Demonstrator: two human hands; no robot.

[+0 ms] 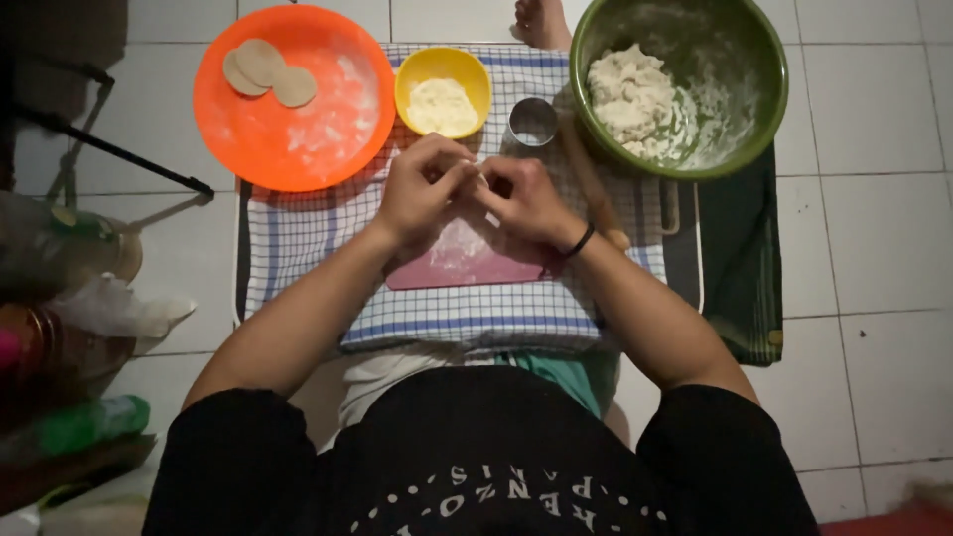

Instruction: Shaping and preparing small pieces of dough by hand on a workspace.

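Head view: left hand [419, 191], right hand [524, 199] fingers pinched together over floury pink board [467, 263]; held thing hidden.

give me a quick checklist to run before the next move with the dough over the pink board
1. Both hands on the work: left hand and right hand meet above the pink board: ok.
2. Dough piece between the fingers: hidden by the hands, cannot tell.
3. Board floured: white dusting shows on it: ok.
4. Room on the orange plate for more: three flat discs sit at its far left, the rest is free: ok.
5. Flour in the yellow bowl: a heap is there: ok.
6. Dough left in the green bowl: a lump remains: ok.
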